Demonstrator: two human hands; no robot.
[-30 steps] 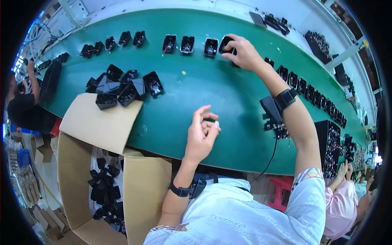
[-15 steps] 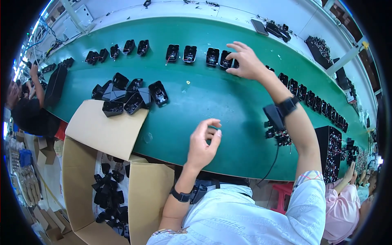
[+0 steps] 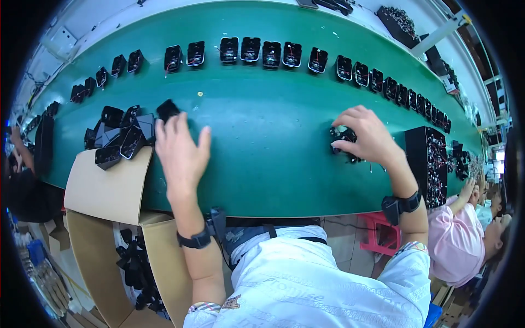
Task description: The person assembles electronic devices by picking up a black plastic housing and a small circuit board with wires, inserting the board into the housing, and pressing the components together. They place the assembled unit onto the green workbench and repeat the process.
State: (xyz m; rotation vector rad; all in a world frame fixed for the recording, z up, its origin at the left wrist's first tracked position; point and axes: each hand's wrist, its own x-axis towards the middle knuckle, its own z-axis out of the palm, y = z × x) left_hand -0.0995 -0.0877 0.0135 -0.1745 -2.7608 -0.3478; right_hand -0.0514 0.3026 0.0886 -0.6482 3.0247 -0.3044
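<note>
My left hand point(image 3: 183, 156) is open, fingers spread and thumb apart. Its fingertips reach the near edge of a black plastic housing point(image 3: 167, 108), partly hiding it; whether they touch it I cannot tell. Left of that lies a heap of similar black and grey housings point(image 3: 120, 131). Over on the right, the fingers and thumb of my right hand point(image 3: 369, 134) curl around a small black part with wires point(image 3: 342, 134). More wired parts lie beneath this hand, largely covered by it.
Open black housings point(image 3: 272, 53) stand in a curved row along the green table point(image 3: 262, 180). A black bin of wired parts point(image 3: 426, 164) is at right. An open cardboard box point(image 3: 90, 251) with black pieces sits at lower left. Other people work at both sides.
My right hand has left the housing row and come down to the wired parts. My left hand has moved left and outward to a housing beside the heap. The view has shifted.
</note>
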